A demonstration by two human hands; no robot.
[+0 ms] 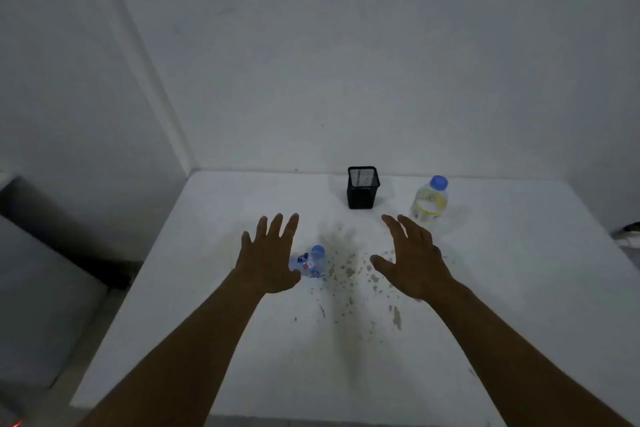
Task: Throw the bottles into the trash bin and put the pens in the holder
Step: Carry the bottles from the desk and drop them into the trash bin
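Note:
A small crushed clear bottle with a blue cap stands on the white table, partly hidden behind my left hand. That hand hovers open, fingers spread, just left of it. My right hand is also open and empty, over the stained middle of the table. A larger clear bottle with a blue cap and a yellowish label stands upright at the back right. A black mesh pen holder stands at the back centre, and looks empty. No pens and no trash bin show.
White walls close off the table's back and left sides. A dark grey object lies left of the table, lower down. Something dark and light pokes in at the right edge. Brown stains mark the table's middle.

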